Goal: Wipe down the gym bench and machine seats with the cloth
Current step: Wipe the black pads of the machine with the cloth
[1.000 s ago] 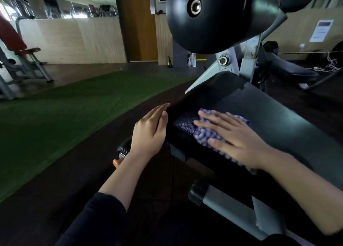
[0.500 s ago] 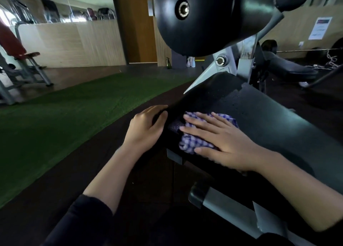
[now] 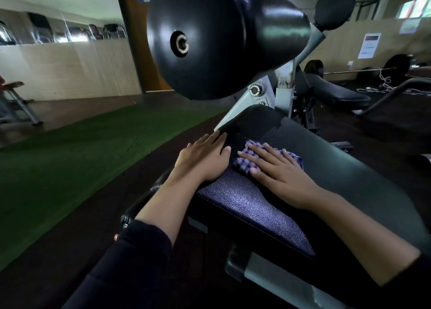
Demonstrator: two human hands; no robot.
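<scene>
— Where is the cloth (image 3: pixel 268 158)?
— On the black bench (image 3: pixel 338 168), toward its far left end, under the right hand (image 3: pixel 279 168), which presses it with flat, spread fingers.
— And the left hand (image 3: pixel 205 159)?
— Relaxed, fingers straight, resting on the bench's left edge just beside the cloth, below the big black roller pad (image 3: pixel 210 40).

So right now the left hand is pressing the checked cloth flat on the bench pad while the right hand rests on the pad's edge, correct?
Not quite: the hands are swapped. In the head view the right hand presses the checked cloth flat on the bench pad, fingers straight. The left hand lies flat on the pad's left edge, beside the cloth and holding nothing.
</scene>
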